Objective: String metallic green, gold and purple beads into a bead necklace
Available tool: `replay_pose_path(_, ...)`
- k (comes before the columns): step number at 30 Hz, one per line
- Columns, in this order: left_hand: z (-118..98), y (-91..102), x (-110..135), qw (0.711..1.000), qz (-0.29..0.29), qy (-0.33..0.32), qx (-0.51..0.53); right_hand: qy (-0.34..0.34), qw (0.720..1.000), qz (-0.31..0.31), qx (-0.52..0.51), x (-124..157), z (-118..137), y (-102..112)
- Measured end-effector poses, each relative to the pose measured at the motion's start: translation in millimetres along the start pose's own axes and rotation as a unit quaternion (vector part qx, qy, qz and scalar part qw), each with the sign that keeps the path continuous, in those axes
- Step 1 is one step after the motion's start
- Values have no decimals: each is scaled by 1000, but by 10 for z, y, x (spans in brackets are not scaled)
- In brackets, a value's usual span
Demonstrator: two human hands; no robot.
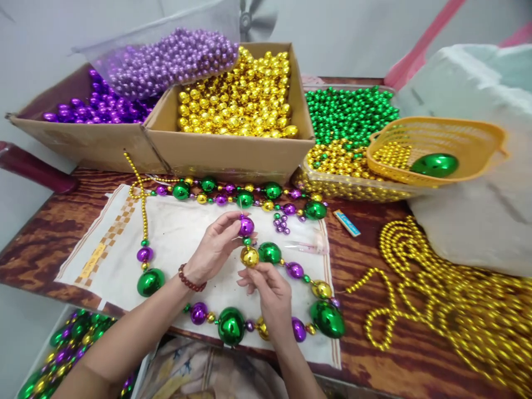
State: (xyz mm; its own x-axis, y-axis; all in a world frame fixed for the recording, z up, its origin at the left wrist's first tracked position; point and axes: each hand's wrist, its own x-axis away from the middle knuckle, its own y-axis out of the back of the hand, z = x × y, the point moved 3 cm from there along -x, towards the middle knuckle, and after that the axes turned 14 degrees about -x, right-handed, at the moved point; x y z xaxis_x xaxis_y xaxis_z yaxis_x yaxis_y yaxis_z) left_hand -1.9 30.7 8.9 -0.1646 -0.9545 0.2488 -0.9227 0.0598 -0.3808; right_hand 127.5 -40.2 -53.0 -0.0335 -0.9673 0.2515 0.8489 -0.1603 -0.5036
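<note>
Between the fingers of my left hand (214, 244) is a shiny purple bead (246, 226), with a thin string end sticking up above it. Below it on the same strand come a small green bead (247, 241) and a gold bead (250, 256). My right hand (272, 293) pinches the strand at the gold bead's lower side. From there the bead necklace (230, 326) loops right past large green beads and back along the cloth's front edge, passing under my right hand. Its left part rises through a large green bead (151, 282) to a run of small gold beads (144, 213).
Cardboard boxes hold purple beads (103, 100) and gold beads (233, 105). At the right stand a tub of green beads (349, 111), a yellow basket (465, 127) and heaped gold bead strands (469, 316). A finished-looking strand (245, 199) and small purple beads (281, 224) lie on the white cloth (183, 221).
</note>
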Motion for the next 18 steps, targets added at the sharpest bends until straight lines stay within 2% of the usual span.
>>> replay_pose_path(4, -64, -48, -55, 996, 63, -15, -56, 20, 999, -8, -28, 5, 60, 21)
replay_pose_path(7, -88, -85, -298, 987, 77, -24, -140, 33, 999, -12, -32, 32, 122, 86)
replay_pose_path(9, -152, -199, -547, 964, 78, -68, -244, 32, 999, -3, -37, 60, 142, 146)
replay_pose_path(10, -211, -307, -686, 940, 82, -116, -310, 32, 999, 3, -41, 77, 143, 180)
replay_pose_path(11, -282, -455, -828, 902, 90, -181, -382, 33, 998, 7, -45, 96, 137, 216)
replay_pose_path(12, -354, -638, -970, 847, 102, -251, -456, 35, 998, 9, -49, 115, 123, 251)
replay_pose_path(14, -447, -1068, -1265, 699, 131, -361, -603, 45, 997, 7, -58, 157, 78, 316)
replay_pose_path(16, -454, -1478, -1604, 558, 145, -383, -722, 54, 996, 6, -70, 194, 17, 364)
replay_pose_path(17, -436, -1654, -1781, 503, 145, -375, -765, 57, 995, 4, -76, 209, -12, 382)
replay_pose_path(18, -410, -1803, -1953, 466, 141, -361, -796, 58, 995, 2, -82, 219, -39, 397)
